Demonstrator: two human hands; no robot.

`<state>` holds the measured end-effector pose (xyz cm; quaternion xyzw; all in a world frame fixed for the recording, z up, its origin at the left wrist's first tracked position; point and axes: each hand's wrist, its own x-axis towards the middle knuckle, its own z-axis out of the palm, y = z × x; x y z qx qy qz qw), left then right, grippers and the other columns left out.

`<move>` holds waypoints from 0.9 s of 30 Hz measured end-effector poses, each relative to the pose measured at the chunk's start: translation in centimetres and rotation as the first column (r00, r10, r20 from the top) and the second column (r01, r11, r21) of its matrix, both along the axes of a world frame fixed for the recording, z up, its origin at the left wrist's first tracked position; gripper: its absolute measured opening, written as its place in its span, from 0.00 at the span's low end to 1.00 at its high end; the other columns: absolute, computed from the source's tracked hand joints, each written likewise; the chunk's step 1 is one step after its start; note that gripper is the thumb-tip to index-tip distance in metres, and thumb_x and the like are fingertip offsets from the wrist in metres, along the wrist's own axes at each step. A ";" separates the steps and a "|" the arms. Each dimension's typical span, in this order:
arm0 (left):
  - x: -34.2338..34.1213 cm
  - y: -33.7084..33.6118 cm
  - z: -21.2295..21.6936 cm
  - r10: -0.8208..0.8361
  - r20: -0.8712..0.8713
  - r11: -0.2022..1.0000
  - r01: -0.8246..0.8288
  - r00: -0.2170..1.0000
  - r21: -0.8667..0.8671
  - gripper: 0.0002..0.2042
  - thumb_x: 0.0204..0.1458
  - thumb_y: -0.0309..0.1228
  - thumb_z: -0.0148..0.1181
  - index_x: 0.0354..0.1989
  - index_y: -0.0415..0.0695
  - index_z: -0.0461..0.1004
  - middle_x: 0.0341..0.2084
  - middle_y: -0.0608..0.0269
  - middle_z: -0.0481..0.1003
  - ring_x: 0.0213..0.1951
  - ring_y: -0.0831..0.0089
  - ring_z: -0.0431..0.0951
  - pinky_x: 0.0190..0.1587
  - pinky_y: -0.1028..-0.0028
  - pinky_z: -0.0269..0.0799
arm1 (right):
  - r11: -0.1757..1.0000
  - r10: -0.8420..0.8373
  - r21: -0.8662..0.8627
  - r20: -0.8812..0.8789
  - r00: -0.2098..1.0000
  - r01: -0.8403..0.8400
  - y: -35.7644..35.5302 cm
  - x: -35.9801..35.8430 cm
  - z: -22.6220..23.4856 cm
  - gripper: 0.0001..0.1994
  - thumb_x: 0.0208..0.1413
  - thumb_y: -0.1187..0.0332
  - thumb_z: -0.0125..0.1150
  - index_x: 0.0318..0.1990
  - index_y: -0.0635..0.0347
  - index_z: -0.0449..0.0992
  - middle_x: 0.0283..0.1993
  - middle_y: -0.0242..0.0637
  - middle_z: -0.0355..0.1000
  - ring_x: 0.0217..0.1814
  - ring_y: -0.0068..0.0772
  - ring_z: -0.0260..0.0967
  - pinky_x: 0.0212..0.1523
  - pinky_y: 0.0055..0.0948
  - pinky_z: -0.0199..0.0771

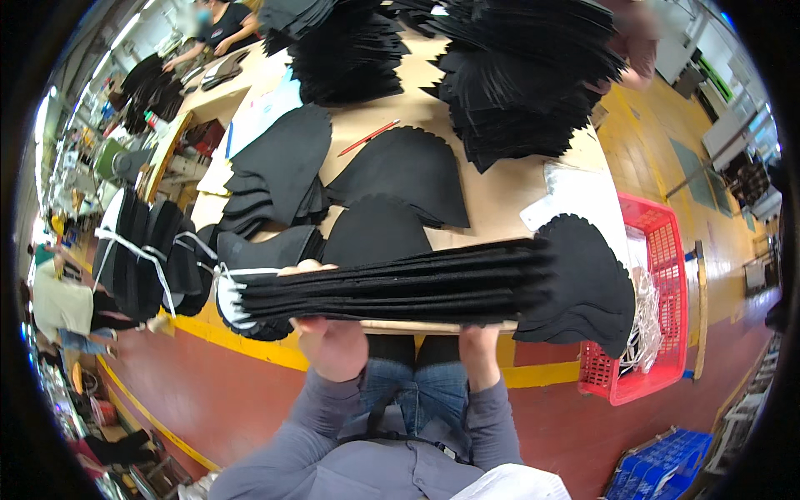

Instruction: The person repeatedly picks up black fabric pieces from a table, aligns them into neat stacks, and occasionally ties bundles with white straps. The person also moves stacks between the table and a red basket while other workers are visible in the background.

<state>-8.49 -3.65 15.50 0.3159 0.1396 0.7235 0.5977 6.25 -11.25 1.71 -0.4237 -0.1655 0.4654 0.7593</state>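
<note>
A thick stack of black cut fabric pieces is held edge-on across my front, above the table's near edge. My left hand is closed on its left part, with the thumb below and fingers over the top. Under its right part my right hand grips the stack, though its fingers are mostly hidden behind the layers. Just beyond lie more black rounded pieces with scalloped edges, one pile in the middle and one at the right. At the left sit bundles tied with white strips.
Tall black stacks stand at the table's far side, where another person's hand touches one. A red pencil lies on the table. A red basket with white strips is at the right, a blue crate on the floor.
</note>
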 end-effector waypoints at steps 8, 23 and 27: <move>-0.9 0.4 -2.2 -0.331 -0.098 0.892 0.345 0.939 0.291 0.24 0.44 0.30 0.72 0.48 0.41 0.67 0.44 0.42 0.75 0.49 0.52 0.77 0.56 0.52 0.71 | 0.990 -0.142 0.037 0.238 0.961 0.137 -4.5 8.0 1.0 0.40 0.34 0.77 0.70 0.61 0.64 0.60 0.55 0.41 0.64 0.56 0.40 0.63 0.58 0.36 0.62; -1.4 7.3 -8.1 0.050 -0.932 0.884 0.418 0.360 0.209 0.56 0.32 0.22 0.76 0.72 0.41 0.44 0.67 0.49 0.56 0.69 0.59 0.55 0.70 0.64 0.45 | 0.970 0.046 0.123 0.754 0.655 -0.210 5.2 8.3 2.6 0.51 0.32 0.53 0.80 0.63 0.65 0.57 0.63 0.45 0.61 0.66 0.42 0.59 0.65 0.37 0.60; -0.9 7.2 -8.4 0.314 -0.865 0.840 0.311 0.392 0.446 0.57 0.28 0.29 0.78 0.71 0.45 0.47 0.69 0.52 0.53 0.69 0.47 0.52 0.70 0.52 0.41 | 0.969 -0.179 0.246 0.780 0.599 -0.032 5.2 7.9 3.3 0.56 0.32 0.37 0.73 0.64 0.65 0.56 0.65 0.49 0.58 0.68 0.42 0.56 0.66 0.40 0.58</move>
